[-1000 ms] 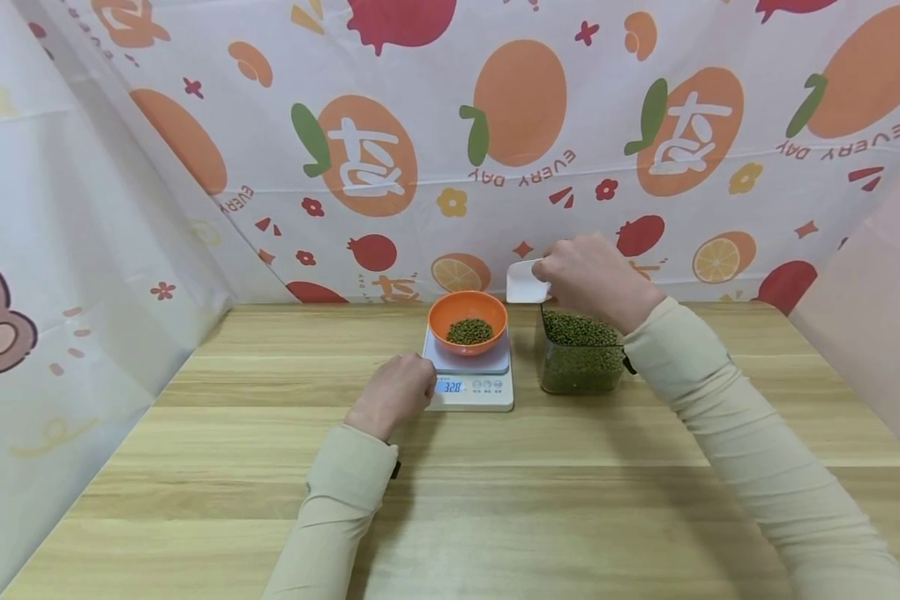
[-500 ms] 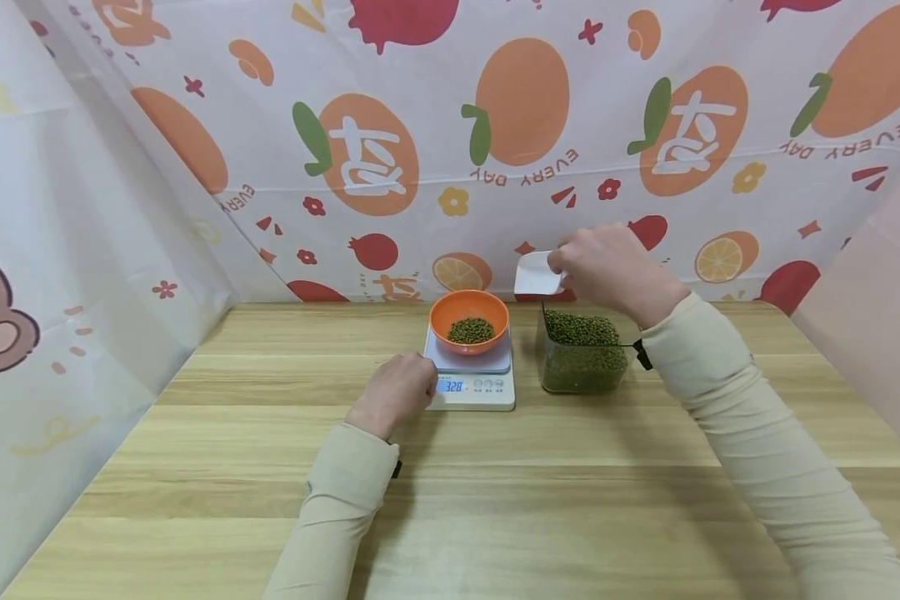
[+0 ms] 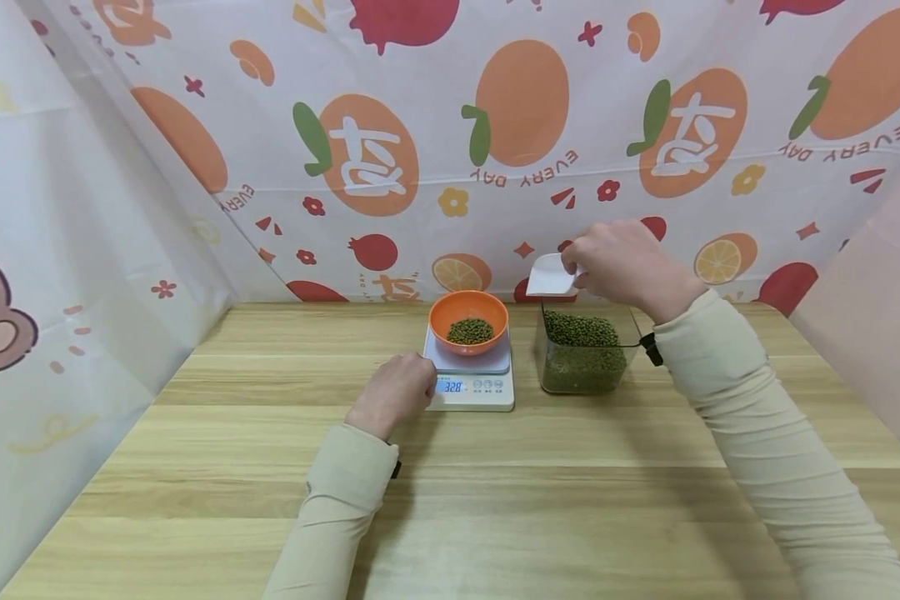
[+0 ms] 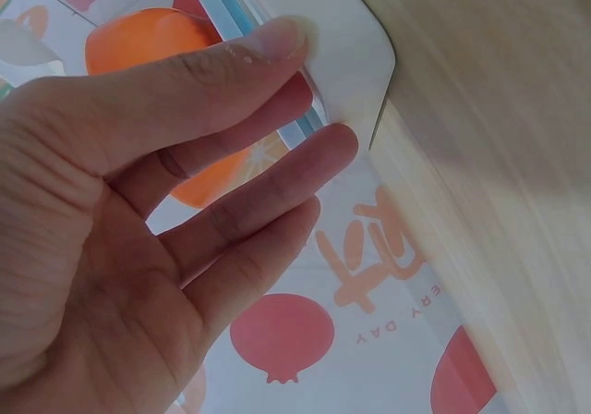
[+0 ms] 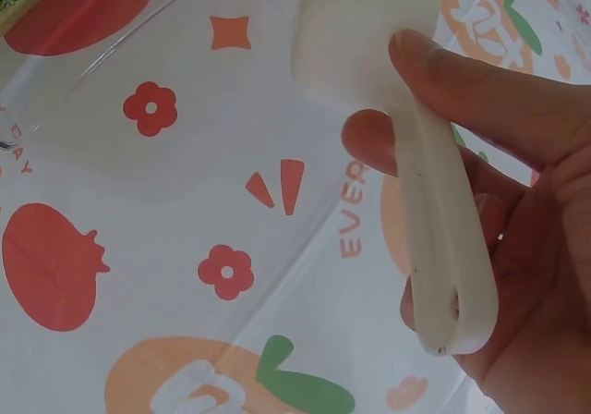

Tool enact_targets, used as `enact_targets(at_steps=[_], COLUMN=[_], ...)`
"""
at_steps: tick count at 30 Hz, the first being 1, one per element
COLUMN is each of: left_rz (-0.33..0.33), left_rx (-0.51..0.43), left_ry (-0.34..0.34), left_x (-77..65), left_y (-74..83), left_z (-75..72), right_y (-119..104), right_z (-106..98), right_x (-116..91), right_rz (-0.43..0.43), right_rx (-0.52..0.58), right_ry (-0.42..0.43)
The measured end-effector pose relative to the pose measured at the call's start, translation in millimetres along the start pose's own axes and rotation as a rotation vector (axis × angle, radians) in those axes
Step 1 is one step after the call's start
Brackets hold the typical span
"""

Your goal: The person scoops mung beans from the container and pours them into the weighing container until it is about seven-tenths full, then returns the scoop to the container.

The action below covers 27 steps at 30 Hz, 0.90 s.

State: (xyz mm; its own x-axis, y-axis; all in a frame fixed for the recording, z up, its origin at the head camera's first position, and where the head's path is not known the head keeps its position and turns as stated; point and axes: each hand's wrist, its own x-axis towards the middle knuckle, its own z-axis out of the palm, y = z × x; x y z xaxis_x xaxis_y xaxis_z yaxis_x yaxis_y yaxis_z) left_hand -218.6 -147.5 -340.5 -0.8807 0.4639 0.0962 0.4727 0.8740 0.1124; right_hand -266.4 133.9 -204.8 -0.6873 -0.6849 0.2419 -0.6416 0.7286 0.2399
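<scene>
My right hand point(image 3: 618, 262) grips a white scoop point(image 3: 551, 277) by its handle. It hovers above the back of the clear container point(image 3: 570, 379), which holds green mung beans point(image 3: 581, 329). In the right wrist view, thumb and fingers close around the scoop's handle point(image 5: 439, 229). My left hand point(image 3: 396, 392) is at the left edge of the kitchen scale point(image 3: 468, 402), its loosely bent fingertips point(image 4: 332, 146) right at the scale's side in the left wrist view. On the scale stands an orange bowl point(image 3: 468, 346) with a small heap of mung beans point(image 3: 470, 331). Its display point(image 3: 450, 387) is lit.
A wooden table point(image 3: 270, 483) bears the scale and the container side by side near its back edge. Right behind them hangs a fruit-patterned cloth point(image 3: 435, 75), and another white cloth point(image 3: 82, 208) borders the left side.
The scoop has moved right, with my right hand drawing back from beside the bowl to over the container. My left hand, the bowl and the scale have stayed put.
</scene>
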Motion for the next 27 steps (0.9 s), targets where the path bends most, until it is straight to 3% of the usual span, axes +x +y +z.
enact_targets(at_steps=[13,27], left_rz=[0.001,-0.002], left_rx=[0.005,0.008], left_ry=[0.01,0.011], left_x=[-0.6,-1.3], left_y=[0.7,0.8], left_z=[-0.7,0.2], right_y=[4.5,7.9], right_z=[-1.1,-8.1], right_x=[-4.6,-7.4], right_rz=[0.002,0.068], right_rx=[0.02,0.077], right_ry=[-0.028,-0.108])
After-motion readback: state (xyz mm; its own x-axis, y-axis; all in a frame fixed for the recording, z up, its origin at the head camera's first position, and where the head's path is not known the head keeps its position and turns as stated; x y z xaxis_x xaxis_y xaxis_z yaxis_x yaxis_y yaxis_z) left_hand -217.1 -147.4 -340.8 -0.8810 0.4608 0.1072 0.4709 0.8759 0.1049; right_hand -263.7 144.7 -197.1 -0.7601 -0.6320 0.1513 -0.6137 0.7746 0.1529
